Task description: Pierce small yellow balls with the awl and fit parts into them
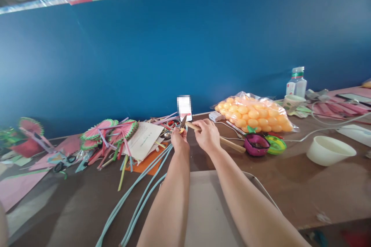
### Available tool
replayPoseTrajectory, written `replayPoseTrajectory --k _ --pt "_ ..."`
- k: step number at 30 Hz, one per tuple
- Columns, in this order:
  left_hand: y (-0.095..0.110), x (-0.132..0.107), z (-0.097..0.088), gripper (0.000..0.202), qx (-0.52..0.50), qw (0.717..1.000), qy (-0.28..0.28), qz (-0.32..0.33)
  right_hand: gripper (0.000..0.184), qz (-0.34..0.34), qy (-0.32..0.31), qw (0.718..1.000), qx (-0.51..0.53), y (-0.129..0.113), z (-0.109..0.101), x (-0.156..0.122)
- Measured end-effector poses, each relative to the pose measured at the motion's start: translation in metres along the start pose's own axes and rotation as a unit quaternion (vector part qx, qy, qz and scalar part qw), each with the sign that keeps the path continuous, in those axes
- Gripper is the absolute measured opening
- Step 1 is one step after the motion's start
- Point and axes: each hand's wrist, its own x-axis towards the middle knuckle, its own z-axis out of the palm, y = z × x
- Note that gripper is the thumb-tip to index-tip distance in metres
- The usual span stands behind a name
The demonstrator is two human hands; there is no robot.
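My left hand (180, 141) is closed around a cutting tool (183, 122) with a dark pointed blade and a bit of yellow at its base; the blade points up. My fingers hide the rest of it. In my right hand (208, 135) is a wooden stick (233, 145), gripped near its far end. That end reaches close to the blade; whether they touch I cannot tell. The stick's thicker near end slants down to the right. Long pale-blue cords (139, 177) run from beside my left hand toward the table's front edge.
Behind my hands a phone (184, 108) leans on the blue partition (185, 46). Left lie papers (146, 139) and watermelon-patterned paper fans (100, 131). On the right are a bag of orange balls (253, 112), a purple pouch (256, 144), a white bowl (330, 150) and bottles (297, 83).
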Motion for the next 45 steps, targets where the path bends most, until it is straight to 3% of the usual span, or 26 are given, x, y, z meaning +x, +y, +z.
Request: replayPoseTrajectory --k 7,11,15,20,28,31,36,42,45 --pt "0.000 0.000 0.000 0.002 -0.010 1.000 0.004 0.005 0.029 0.005 -0.010 1.000 0.002 0.001 0.002 0.000" --pt "0.003 -0.002 0.002 0.004 -0.009 1.000 0.018 0.013 0.029 0.069 -0.002 0.997 -0.013 0.006 -0.001 0.003" --pt "0.004 -0.005 0.000 0.010 -0.007 1.000 -0.006 0.015 0.025 0.143 -0.087 0.985 -0.049 0.016 -0.001 0.005" --pt "0.002 -0.007 -0.003 0.016 -0.003 0.999 -0.048 0.025 0.023 0.155 -0.177 0.969 -0.079 0.028 0.008 0.002" --pt "0.004 -0.012 -0.001 0.018 -0.007 0.999 -0.039 0.010 0.026 0.183 -0.243 0.948 -0.092 0.035 0.018 -0.002" --pt "0.004 -0.015 0.000 0.017 0.000 0.999 -0.041 0.005 0.032 0.190 -0.231 0.950 -0.087 0.031 0.015 -0.001" --pt "0.004 -0.018 0.002 0.017 0.017 0.996 -0.082 -0.020 0.034 0.183 -0.149 0.972 -0.011 0.025 0.013 0.002" --pt "0.005 -0.022 0.000 0.030 0.015 0.982 -0.178 -0.063 0.030 0.199 -0.165 0.963 0.075 0.027 0.021 0.004" --pt "0.007 -0.024 0.000 0.034 0.012 0.977 -0.198 -0.075 0.029 0.210 -0.172 0.960 0.075 0.027 0.023 0.004"
